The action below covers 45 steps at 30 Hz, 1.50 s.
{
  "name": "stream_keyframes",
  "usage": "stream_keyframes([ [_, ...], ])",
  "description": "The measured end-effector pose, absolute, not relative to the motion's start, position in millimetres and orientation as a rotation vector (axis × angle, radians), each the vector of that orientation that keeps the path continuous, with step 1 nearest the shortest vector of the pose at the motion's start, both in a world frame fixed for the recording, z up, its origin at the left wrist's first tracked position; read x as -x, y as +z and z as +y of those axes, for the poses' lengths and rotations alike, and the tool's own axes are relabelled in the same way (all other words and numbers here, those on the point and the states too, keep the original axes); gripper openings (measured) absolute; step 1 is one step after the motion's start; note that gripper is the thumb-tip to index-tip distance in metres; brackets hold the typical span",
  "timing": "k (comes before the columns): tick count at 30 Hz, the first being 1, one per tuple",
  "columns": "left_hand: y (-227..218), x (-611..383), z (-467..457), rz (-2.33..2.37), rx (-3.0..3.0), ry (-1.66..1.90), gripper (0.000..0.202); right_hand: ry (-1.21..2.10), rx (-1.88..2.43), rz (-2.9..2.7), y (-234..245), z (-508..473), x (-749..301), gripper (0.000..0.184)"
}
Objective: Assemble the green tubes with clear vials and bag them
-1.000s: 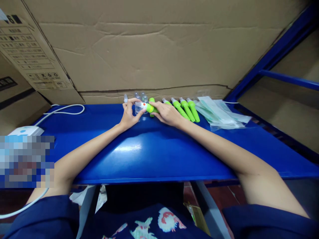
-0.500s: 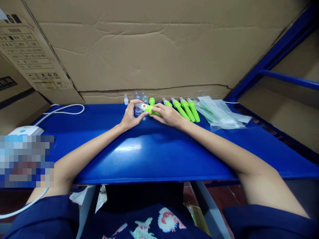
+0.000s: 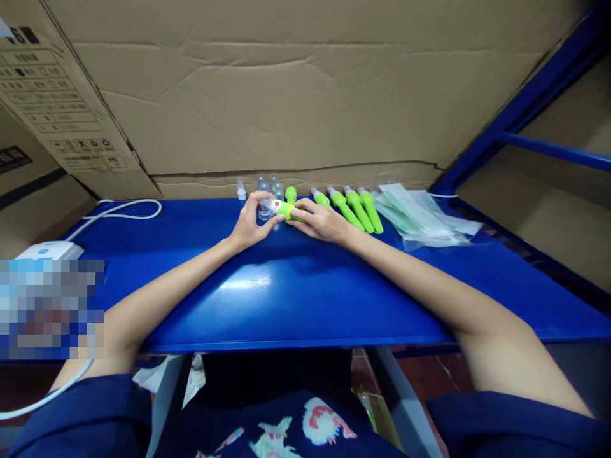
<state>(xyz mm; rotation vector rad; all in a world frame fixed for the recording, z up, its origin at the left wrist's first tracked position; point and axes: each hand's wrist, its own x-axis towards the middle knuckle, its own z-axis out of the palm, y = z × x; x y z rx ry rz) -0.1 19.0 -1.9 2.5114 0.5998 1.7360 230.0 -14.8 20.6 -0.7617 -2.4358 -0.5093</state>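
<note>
Both my hands meet over the back half of the blue table (image 3: 286,286). Between them lies a green handheld device (image 3: 285,208) with a white collar, a red dot and a clear tip, held roughly level. My left hand (image 3: 252,221) is closed, thumb and fingers gripping the clear and white end. The fingers of my right hand (image 3: 323,221) are wrapped round the green end, hiding most of it. Just behind the hands stand several clear plastic caps (image 3: 274,184) and a green part with a rounded top (image 3: 291,193).
Several similar green devices (image 3: 356,210) with clear tips lie in a row at right. Beyond them is a pile of clear-and-green plastic packets (image 3: 424,216). One small clear cap (image 3: 241,190) stands at left. A white box (image 3: 52,252) with a cable sits far left; cardboard (image 3: 305,102) walls the back.
My right fingers have shifted slightly on the device, and less of its green handle shows beneath them. My left hand stays in nearly the same place.
</note>
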Motion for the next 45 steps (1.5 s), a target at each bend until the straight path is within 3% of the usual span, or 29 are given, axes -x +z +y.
stream_keyframes([
  [6, -2, 0, 19, 0.548, -2.527, 1.754, 0.047, -0.683, 0.654, -2.388, 14, -10, -233, 0.031],
  [23, -1, 1, 17, 0.603, -2.59, 1.731, 0.045, -0.639, 0.656, -2.421, 7, -7, -235, 0.03],
  [31, -5, 1, 19, 0.605, -2.607, 1.71, 0.046, -0.788, 0.626, -2.449, 2, -4, -236, 0.029],
  [41, -6, 0, 20, 0.557, -2.6, 1.723, 0.047, -0.64, 0.612, -2.457, -2, -1, -236, 0.029],
  [45, -9, -1, 21, 0.459, -2.56, 1.718, 0.062, -0.457, 0.551, -2.432, 0, 0, -235, 0.044],
])
